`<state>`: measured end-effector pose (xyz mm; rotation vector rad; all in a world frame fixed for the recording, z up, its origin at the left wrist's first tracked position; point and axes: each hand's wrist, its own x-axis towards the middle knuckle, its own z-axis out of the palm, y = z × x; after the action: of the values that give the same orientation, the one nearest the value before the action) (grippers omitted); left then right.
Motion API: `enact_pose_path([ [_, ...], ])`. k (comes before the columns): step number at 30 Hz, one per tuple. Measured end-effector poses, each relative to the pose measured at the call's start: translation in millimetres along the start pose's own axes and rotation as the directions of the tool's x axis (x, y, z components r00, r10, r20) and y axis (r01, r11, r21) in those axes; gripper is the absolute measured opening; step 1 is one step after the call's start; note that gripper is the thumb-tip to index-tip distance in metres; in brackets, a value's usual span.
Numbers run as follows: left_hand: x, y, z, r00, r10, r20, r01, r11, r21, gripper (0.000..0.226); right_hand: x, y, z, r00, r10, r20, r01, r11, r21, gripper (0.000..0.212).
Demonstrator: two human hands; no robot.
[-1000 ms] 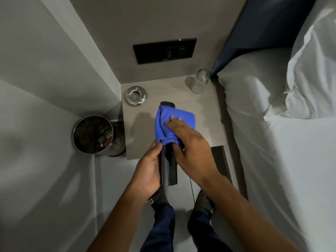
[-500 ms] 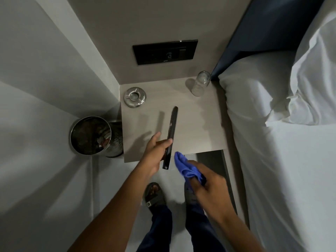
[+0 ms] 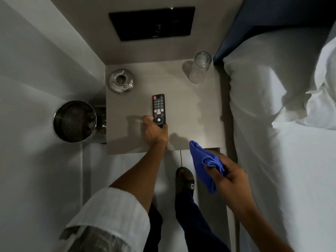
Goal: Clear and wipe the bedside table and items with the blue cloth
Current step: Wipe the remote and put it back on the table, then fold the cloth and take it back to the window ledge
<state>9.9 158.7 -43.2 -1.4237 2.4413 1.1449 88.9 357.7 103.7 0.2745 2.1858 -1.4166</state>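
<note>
A black remote control lies buttons up near the middle of the grey bedside table. My left hand grips its near end, fingers wrapped around it. My right hand is off the table's front right corner, shut on the bunched blue cloth, which hangs clear of the tabletop. A metal ashtray sits at the table's back left. An upturned clear glass stands at the back right.
A perforated metal waste bin stands on the floor left of the table. The bed with white sheets runs along the right side. A black switch panel is on the wall behind. My sandalled foot is below the table's front edge.
The cloth came off the remote and my right hand drew back past the table's front edge. My left hand turned the remote from edge-on to buttons up and lowered it onto the tabletop.
</note>
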Motion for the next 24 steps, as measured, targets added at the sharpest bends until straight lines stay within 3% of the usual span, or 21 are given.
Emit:
enact_pose_path([
  [5, 7.3, -4.1, -0.5, 0.999, 0.041, 0.034, -0.043, 0.998, 0.047, 0.067, -0.3, 1.1, -5.4, 0.999, 0.012, -0.034, -0.012, 1.000, -0.002, 0.038],
  [9, 4.8, -5.9, -20.8, 0.985, 0.140, 0.105, -0.148, 0.986, 0.076, 0.081, -0.5, -0.9, -2.6, 0.998, 0.034, -0.044, -0.038, 0.995, -0.094, 0.023],
  [11, -9.0, -8.7, -43.6, 0.964, 0.192, 0.185, -0.184, 0.981, -0.055, 0.069, -2.4, -7.9, 2.9, 0.997, 0.064, -0.043, -0.064, 0.998, -0.001, 0.021],
  [14, -50.7, -12.9, -97.4, 0.879, 0.107, 0.464, 0.039, 0.955, -0.294, 0.043, -9.7, -32.8, 16.8, 0.993, 0.120, -0.009, -0.113, 0.954, 0.276, 0.018],
  [16, -84.7, -18.6, -145.6, 0.733, 0.018, 0.680, 0.321, 0.873, -0.368, 0.054, -18.7, -53.5, 30.1, 0.983, 0.180, 0.020, -0.173, 0.904, 0.390, 0.018],
  [17, -99.7, -24.7, -169.6, 0.658, 0.022, 0.752, 0.400, 0.836, -0.375, 0.057, -24.9, -63.2, 37.1, 0.980, 0.193, 0.039, -0.192, 0.891, 0.412, 0.019],
  [19, -128.6, -43.5, -225.0, 0.608, 0.059, 0.792, 0.430, 0.814, -0.390, 0.051, -49.5, -89.2, 57.3, 0.976, 0.192, 0.098, -0.215, 0.910, 0.355, 0.024],
  [22, -161.9, -72.7, -299.6, 0.741, 0.118, 0.661, 0.341, 0.782, -0.522, 0.035, -92.3, -116.5, 90.2, 0.968, 0.149, 0.203, -0.198, 0.948, 0.249, 0.023],
  [24, -174.9, -90.7, -335.7, 0.810, 0.110, 0.576, 0.335, 0.720, -0.608, 0.038, -114.2, -128.4, 114.0, 0.959, 0.113, 0.258, -0.170, 0.963, 0.211, 0.020],
])
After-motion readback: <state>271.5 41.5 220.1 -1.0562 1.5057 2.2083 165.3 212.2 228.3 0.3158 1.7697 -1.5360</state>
